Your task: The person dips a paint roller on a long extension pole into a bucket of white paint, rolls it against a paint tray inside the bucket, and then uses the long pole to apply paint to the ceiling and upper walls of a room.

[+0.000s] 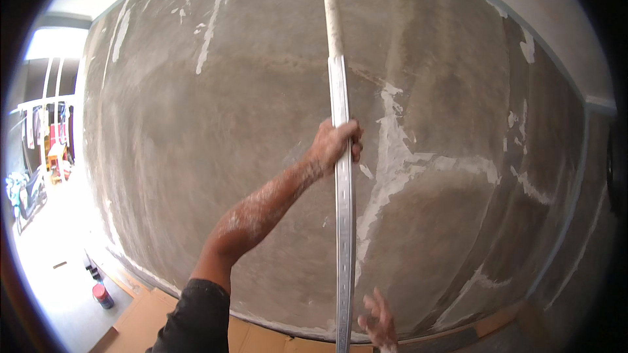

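Observation:
A long silver metal channel (345,235) with a row of slots runs upright through the middle of the view. Its upper end meets a whitish round pole (332,16) that continues toward the top edge. My left hand (338,142) is wrapped round the channel, a little below where the pole begins, and the dusty forearm reaches up from the lower left. Lower down, to the right of the channel, my right hand (379,321) has its fingers apart and holds nothing. It is slightly blurred, and a gap shows between it and the channel.
A grey plastered wall (261,117) with white filler patches (391,150) stands ahead. Brown cardboard (147,317) lies along its foot. At the left are a red-topped can (102,295), a bright opening and a parked motorbike (25,193).

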{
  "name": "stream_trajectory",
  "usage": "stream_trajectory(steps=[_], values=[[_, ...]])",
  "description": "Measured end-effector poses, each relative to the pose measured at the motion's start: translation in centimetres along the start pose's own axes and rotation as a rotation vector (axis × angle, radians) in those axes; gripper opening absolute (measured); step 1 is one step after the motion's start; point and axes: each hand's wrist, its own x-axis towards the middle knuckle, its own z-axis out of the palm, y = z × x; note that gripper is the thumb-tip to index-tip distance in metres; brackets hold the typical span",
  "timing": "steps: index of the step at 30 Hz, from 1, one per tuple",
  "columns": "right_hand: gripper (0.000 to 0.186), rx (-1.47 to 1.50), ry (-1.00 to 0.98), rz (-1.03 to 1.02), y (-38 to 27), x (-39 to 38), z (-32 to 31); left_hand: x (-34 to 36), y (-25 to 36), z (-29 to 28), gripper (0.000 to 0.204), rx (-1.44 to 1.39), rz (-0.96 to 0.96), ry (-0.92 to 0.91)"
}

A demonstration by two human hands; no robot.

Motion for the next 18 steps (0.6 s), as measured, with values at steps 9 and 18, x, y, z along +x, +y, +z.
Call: stream_trajectory(steps=[9,18], values=[[0.077,0.098,0.152,0.525,7.3,-5.8,3.0,9.5,1.0,-0.1,0.015,-0.393,-0.018,-0.290],[0.062,0.127,0.291,0.483,6.7,3.0,8.7,17.5,3.0,-0.9,0.042,0.060,0.115,0.007]])
